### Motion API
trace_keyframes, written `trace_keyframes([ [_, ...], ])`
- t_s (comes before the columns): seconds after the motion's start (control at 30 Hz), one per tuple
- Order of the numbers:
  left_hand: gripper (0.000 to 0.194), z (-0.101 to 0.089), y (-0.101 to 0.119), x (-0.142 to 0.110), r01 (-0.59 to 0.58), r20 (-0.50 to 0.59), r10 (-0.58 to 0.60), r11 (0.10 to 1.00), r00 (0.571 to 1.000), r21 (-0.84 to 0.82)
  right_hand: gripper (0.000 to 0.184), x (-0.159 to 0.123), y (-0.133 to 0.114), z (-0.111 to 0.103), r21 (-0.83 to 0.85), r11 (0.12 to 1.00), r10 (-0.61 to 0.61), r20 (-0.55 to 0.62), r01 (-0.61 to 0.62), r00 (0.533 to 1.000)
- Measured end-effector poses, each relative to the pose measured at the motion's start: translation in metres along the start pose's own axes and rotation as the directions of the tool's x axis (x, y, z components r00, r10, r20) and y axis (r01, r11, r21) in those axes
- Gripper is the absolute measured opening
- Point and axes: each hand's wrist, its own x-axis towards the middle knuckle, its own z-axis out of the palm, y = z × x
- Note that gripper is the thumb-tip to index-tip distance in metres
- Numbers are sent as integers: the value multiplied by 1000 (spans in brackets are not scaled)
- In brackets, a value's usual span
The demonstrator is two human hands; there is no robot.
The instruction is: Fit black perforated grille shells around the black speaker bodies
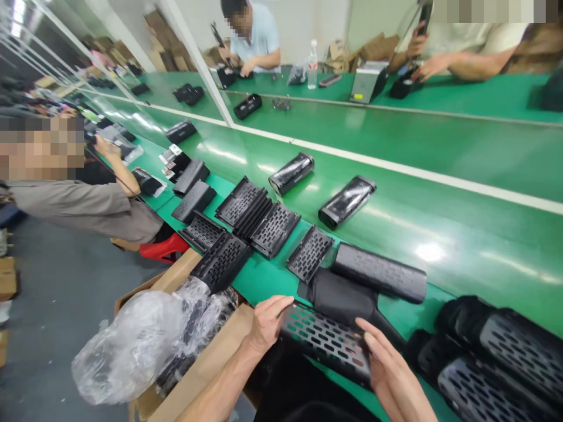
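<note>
Between my two hands is a black perforated speaker-grille panel point(328, 340) with rows of oblong slots, held tilted above the green bench edge. My left hand point(267, 322) pinches its left end. At the right end, my right hand point(389, 366) grips the panel with fingers along its edge. Just beyond it lies a dark rounded casing point(345, 296), partly covered by the panel. A longer black slotted housing point(380, 272) rests behind that casing. Another flat grille panel point(310, 253) lies to the left of it.
Several grille panels point(275, 228) are stacked left of centre. A cardboard box point(233, 340) with plastic-wrapped parts point(132, 340) stands at the bench's front left. Black housings point(514, 351) crowd the right. Two wrapped units point(347, 202) sit on the green belt point(417, 217). Co-workers sit left and opposite.
</note>
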Motion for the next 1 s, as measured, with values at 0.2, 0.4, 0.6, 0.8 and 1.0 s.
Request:
trace_keyframes([
  [0.2,34,27,-11,1,774,318,-715,504,622,-383,58,61,-75,31,-828,405,-365,242,388,899],
  [0.4,61,74,-37,29,871,439,-765,323,471,-371,36,163,-142,126,-896,-345,-289,386,281,876],
  [0.6,57,83,-58,50,892,439,-782,334,442,-303,18,211,-159,153,-806,-555,-210,373,204,904],
  [0.8,45,54,-54,58,845,108,-872,423,478,-328,33,254,-176,206,-769,-529,-189,519,359,834],
  [1.0,27,29,-60,75,758,-237,-875,485,423,-436,30,291,-165,252,-770,-433,-170,580,468,796],
])
